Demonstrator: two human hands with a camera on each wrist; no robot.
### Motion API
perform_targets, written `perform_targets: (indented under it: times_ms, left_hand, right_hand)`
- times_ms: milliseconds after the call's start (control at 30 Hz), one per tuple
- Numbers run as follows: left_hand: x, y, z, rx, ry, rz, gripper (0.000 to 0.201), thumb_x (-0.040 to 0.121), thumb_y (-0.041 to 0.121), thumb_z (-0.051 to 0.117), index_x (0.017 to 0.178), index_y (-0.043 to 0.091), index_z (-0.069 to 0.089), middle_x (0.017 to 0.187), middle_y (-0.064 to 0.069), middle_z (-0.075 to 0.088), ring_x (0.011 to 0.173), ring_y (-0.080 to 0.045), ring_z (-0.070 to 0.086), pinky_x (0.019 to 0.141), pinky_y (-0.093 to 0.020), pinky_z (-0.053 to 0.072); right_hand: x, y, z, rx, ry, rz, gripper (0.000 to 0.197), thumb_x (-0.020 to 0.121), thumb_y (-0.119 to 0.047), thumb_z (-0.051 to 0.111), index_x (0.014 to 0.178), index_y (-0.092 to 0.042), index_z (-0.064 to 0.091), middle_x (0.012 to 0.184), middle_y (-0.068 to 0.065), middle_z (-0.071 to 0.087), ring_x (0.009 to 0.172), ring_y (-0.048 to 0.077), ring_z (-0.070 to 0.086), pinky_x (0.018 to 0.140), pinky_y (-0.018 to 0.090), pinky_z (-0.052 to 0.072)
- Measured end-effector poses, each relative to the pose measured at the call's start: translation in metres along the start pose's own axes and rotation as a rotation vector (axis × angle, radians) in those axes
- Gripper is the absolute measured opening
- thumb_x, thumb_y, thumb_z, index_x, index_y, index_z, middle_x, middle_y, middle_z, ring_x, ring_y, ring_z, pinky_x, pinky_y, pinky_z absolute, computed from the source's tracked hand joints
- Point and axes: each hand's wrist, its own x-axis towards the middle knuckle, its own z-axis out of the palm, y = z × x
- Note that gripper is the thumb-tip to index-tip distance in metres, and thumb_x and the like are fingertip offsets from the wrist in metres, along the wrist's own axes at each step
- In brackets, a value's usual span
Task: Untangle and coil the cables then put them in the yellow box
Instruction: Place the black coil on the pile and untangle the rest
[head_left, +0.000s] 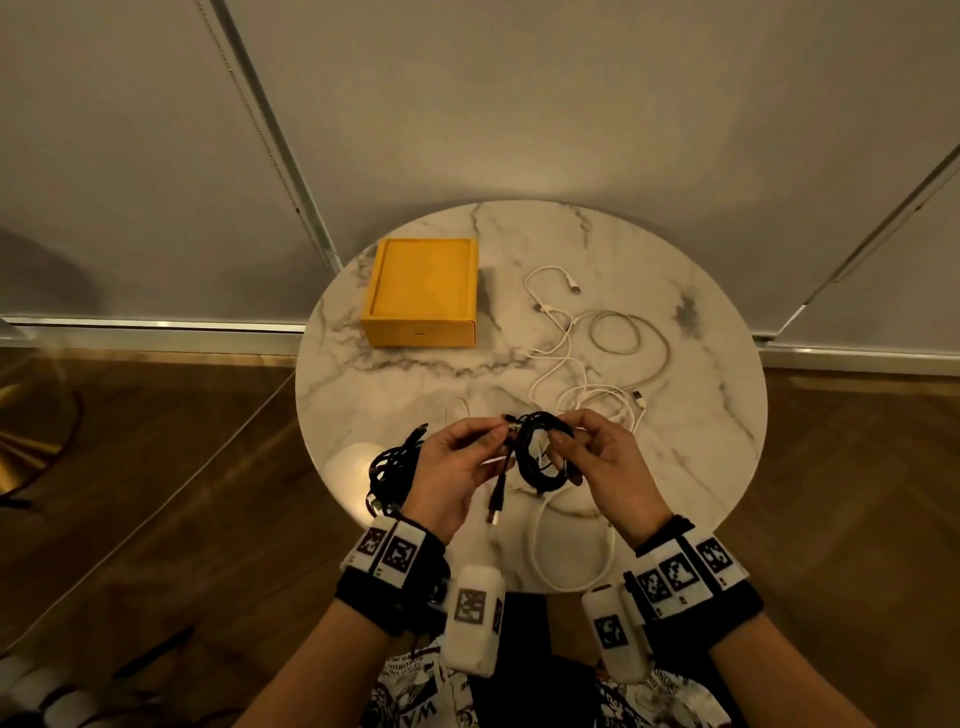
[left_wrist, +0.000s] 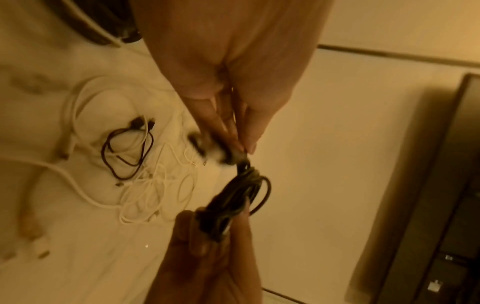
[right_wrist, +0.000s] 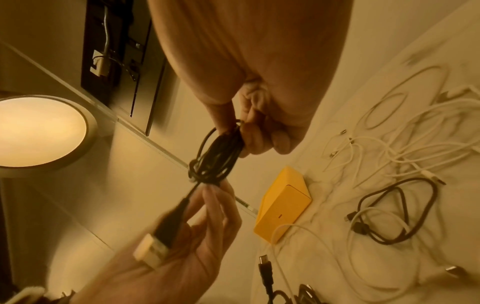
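Observation:
A coiled black cable (head_left: 540, 453) hangs between both hands above the near edge of the round marble table (head_left: 701, 364). My right hand (head_left: 563, 441) grips one side of the coil (right_wrist: 221, 156), fingers curled round the loops. My left hand (head_left: 491, 441) pinches the other end of the coil (left_wrist: 241, 193), and the cable's USB plug (head_left: 494, 506) dangles below its palm. The yellow box (head_left: 421, 291) stands open at the back left of the table; it looks empty.
A tangle of white cables (head_left: 597, 353) is spread over the table's right half, reaching the near edge. A second black cable bundle (head_left: 392, 467) lies by my left wrist. A smaller black cable (right_wrist: 389, 207) lies among the white ones. A lit lamp (right_wrist: 39, 131) stands to the left.

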Motion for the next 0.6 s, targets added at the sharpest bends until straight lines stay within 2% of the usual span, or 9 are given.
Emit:
perform_targets:
  times_ms: [133, 233, 333, 367, 433, 500, 600]
  left_hand:
    - [-0.002, -0.009, -0.006, -0.017, 0.119, 0.074, 0.009, 0.084, -0.004, 0.064, 0.083, 0.003, 0.068, 0.072, -0.008, 0.071, 0.064, -0.015, 0.067, 0.067, -0.026, 0.058]
    - [-0.002, -0.011, -0.008, 0.055, 0.191, 0.153, 0.005, 0.082, -0.001, 0.068, 0.083, 0.003, 0.07, 0.075, -0.012, 0.071, 0.066, -0.018, 0.066, 0.065, -0.026, 0.056]
    - [-0.001, -0.001, -0.011, 0.002, 0.2, 0.163, 0.007, 0.084, -0.005, 0.065, 0.083, 0.001, 0.068, 0.07, -0.007, 0.07, 0.064, -0.015, 0.066, 0.063, -0.025, 0.056]
    - [-0.002, 0.004, -0.014, 0.003, 0.179, 0.156, 0.006, 0.085, -0.005, 0.063, 0.084, 0.001, 0.066, 0.068, -0.005, 0.07, 0.063, -0.013, 0.065, 0.061, -0.024, 0.057]
    - [-0.005, 0.011, -0.019, 0.152, 0.073, 0.136, 0.006, 0.089, 0.004, 0.063, 0.09, 0.002, 0.068, 0.069, -0.002, 0.068, 0.063, -0.011, 0.063, 0.062, -0.027, 0.058]
    - [-0.008, 0.011, -0.017, 0.336, -0.039, 0.087, 0.016, 0.093, 0.018, 0.06, 0.098, 0.007, 0.071, 0.078, -0.001, 0.069, 0.071, -0.013, 0.064, 0.065, -0.03, 0.058]
    - [-0.007, 0.009, -0.01, 0.382, -0.132, -0.083, 0.027, 0.098, 0.029, 0.051, 0.102, 0.012, 0.071, 0.091, -0.003, 0.072, 0.082, -0.016, 0.067, 0.071, -0.034, 0.057]
  right_hand:
    - [-0.005, 0.001, -0.002, 0.141, -0.093, 0.038, 0.004, 0.091, 0.001, 0.053, 0.091, -0.001, 0.057, 0.054, 0.001, 0.055, 0.046, 0.006, 0.043, 0.045, 0.014, 0.032]
    - [-0.009, 0.001, -0.004, 0.174, -0.145, 0.049, 0.003, 0.089, -0.003, 0.058, 0.09, -0.001, 0.059, 0.058, 0.006, 0.056, 0.047, 0.006, 0.044, 0.044, 0.014, 0.033]
    - [-0.011, 0.001, -0.009, 0.193, -0.133, 0.104, 0.008, 0.085, -0.011, 0.063, 0.09, -0.006, 0.065, 0.058, 0.003, 0.053, 0.048, 0.007, 0.039, 0.045, 0.014, 0.026]
    - [-0.012, 0.001, -0.012, 0.194, -0.1, 0.119, 0.008, 0.086, -0.01, 0.062, 0.092, -0.007, 0.065, 0.057, 0.001, 0.052, 0.05, 0.009, 0.036, 0.045, 0.016, 0.024]
    - [-0.012, 0.002, -0.019, 0.172, -0.051, 0.123, 0.01, 0.091, -0.004, 0.054, 0.093, -0.005, 0.064, 0.057, 0.001, 0.05, 0.054, 0.014, 0.032, 0.045, 0.018, 0.021]
    - [-0.01, 0.0, -0.022, 0.125, -0.069, 0.126, 0.013, 0.093, -0.002, 0.049, 0.095, -0.004, 0.063, 0.057, 0.001, 0.05, 0.054, 0.016, 0.031, 0.047, 0.02, 0.021]
    - [-0.007, -0.004, -0.019, 0.121, -0.106, 0.151, 0.013, 0.093, 0.0, 0.05, 0.1, 0.0, 0.061, 0.058, 0.001, 0.05, 0.053, 0.008, 0.044, 0.052, 0.016, 0.032]
